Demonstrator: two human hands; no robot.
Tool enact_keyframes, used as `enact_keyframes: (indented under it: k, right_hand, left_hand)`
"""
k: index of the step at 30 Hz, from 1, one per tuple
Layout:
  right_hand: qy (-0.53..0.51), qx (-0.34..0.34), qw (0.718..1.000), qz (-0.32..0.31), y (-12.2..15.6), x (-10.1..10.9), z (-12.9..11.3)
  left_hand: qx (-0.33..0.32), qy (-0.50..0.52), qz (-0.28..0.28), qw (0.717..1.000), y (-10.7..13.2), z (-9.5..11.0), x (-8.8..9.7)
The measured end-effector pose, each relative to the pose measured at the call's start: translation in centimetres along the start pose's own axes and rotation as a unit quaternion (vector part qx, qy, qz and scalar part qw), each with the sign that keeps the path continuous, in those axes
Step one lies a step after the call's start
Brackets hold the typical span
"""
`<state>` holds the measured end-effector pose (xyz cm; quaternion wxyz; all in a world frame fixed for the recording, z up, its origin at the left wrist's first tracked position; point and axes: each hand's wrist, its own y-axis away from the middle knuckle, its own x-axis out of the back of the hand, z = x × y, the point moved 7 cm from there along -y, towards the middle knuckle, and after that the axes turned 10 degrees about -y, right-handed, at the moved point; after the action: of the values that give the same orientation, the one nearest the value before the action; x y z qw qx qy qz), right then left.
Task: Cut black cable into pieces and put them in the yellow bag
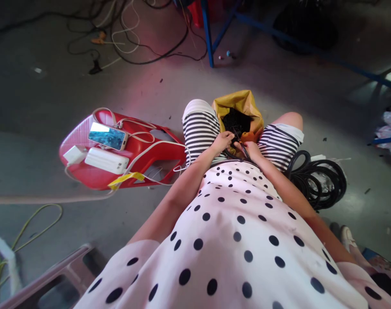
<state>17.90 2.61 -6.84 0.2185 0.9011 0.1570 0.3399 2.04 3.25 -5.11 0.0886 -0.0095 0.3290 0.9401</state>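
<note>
My left hand (pixel 224 141) is closed in a pinch over the mouth of a yellow bag (pixel 256 113). It grips a thin black rubber-like strip (pixel 229 154) that runs down across my lap. My right hand (pixel 252 151) is wrapped around dark-handled scissors (pixel 243 149), their blades pointing up toward the left fingertips. Between my knees the bag stands open, with a heap of small black pieces (pixel 236 120) inside. An orange patch (pixel 248 137) shows at its near edge, just above my right hand. Beside my right thigh lies a coil of black strip (pixel 324 182).
On my left, a red plastic stool (pixel 144 159) carries a phone (pixel 108 136), a white power bank (pixel 107 161) and white cables. Tangled cords (pixel 127 38) lie on the floor ahead, near a blue metal frame (pixel 208 38). A pinkish-grey stool (pixel 66 274) is at lower left.
</note>
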Motion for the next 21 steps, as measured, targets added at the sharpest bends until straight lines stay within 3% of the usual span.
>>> enact_keyframes:
  k: [9, 15, 21]
  right_hand:
    - [-0.044, -0.019, 0.999, 0.001, 0.3, 0.2, 0.0]
    - [-0.132, -0.056, 0.989, 0.033, 0.4, 0.2, 1.1]
    - [-0.251, -0.057, 0.963, 0.074, 0.6, 0.5, 1.1]
  left_hand:
    - [0.018, 0.020, -0.012, 1.000, -0.4, -0.5, 0.0]
    - [0.079, 0.142, -0.044, 0.986, 0.0, -1.0, 0.6]
    - [0.110, 0.208, -0.081, 0.968, 1.5, -1.5, -0.2]
